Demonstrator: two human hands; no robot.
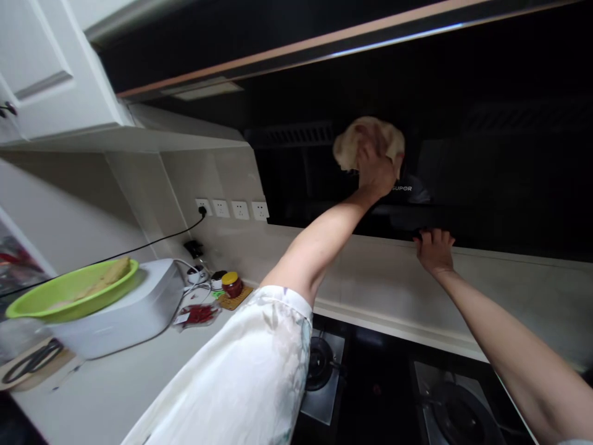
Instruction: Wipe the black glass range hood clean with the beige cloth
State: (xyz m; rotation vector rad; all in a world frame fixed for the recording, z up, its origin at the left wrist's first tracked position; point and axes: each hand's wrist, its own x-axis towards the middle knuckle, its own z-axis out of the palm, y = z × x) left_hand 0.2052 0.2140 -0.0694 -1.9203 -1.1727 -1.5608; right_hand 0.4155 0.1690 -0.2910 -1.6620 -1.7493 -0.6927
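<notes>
A pale yellow cloth (346,148) is spread against the black glossy front panel of the range hood (296,179). My left hand (374,164) presses the cloth to that panel, its fingers bunched into the fabric. Just below and right of this hand, part of a white brand name shows on the glass. Farther right, my right hand (435,248) grips the hood's lower edge, fingertips up against the dark panel. The palm side of each hand is hidden.
Below lies a black gas stove (370,377) with two burners. On the left counter, a green basin (78,290) sits atop a white box (125,315). Nearby are a yellow-lidded jar (232,285) and a bag of red chilies (199,314). White cabinets (60,80) overhang the left.
</notes>
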